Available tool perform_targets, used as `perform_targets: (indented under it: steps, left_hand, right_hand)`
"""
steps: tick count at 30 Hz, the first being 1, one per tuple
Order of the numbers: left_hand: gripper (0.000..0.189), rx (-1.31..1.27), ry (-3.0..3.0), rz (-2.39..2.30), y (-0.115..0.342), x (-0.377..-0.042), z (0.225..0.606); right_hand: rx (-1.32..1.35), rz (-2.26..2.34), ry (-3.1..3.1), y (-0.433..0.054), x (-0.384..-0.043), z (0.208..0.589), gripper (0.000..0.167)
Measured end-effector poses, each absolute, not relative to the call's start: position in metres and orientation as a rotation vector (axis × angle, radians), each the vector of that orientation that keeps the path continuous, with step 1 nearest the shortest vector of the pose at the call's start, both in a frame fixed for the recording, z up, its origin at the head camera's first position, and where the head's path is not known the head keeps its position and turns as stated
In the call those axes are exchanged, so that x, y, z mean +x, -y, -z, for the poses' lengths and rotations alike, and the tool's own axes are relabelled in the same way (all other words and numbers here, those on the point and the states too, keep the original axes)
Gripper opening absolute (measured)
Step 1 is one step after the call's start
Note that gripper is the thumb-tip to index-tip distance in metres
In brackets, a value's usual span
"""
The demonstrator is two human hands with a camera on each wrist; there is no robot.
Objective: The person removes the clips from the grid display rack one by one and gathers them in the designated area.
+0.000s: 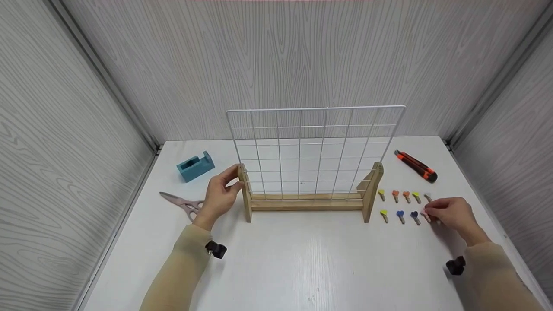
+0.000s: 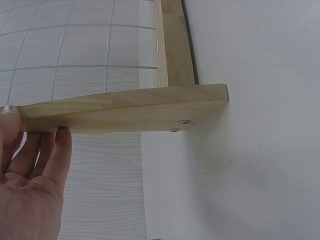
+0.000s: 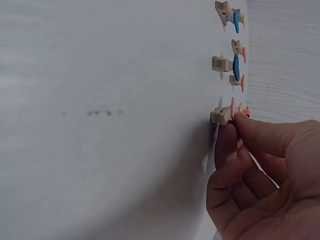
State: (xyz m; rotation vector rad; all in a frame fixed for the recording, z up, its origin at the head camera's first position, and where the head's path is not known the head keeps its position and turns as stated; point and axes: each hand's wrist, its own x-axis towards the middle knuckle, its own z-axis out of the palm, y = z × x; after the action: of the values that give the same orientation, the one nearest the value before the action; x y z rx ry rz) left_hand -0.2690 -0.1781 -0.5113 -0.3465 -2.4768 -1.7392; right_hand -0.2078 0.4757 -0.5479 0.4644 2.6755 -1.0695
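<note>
A white wire grid (image 1: pixel 315 108) stands upright in a wooden stand (image 1: pixel 306 207) in the middle of the table. My left hand (image 1: pixel 219 195) grips the upper part of the stand's left upright (image 2: pixel 125 107), thumb on one side and fingers on the other. Over at the right, my right hand (image 1: pixel 457 216) pinches a small wooden clothespin with a pink top (image 3: pixel 222 115) between thumb and index finger. It is one of two rows of mini clothespins with coloured tops, among them a dark blue clothespin (image 1: pixel 415 217) and a yellow clothespin (image 1: pixel 384 215). My fingers partly hide the row's right end.
Left of the stand are a teal tape dispenser (image 1: pixel 195 167) and scissors (image 1: pixel 181 203), whose handles lie near my left wrist. A black and orange utility knife (image 1: pixel 415 166) lies behind the clothespins. Wood-patterned panels (image 1: pixel 302 56) enclose the white table (image 1: pixel 302 263) at the back and sides.
</note>
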Motion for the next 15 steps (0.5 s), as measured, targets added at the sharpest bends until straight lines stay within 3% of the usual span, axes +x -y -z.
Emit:
perform_targets:
  steps: [8, 15]
  left_hand:
    - [0.057, -0.343, 2.489, 1.722, 0.178, -0.268, 0.509]
    - [0.056, -0.341, 2.508, 1.675, 0.177, -0.261, 0.501]
  right_hand:
    - [0.495, 1.041, -2.705, -0.474, -0.206, 0.546, 0.043]
    - [0.427, 0.89, -3.147, -0.442, -0.195, 0.533, 0.038]
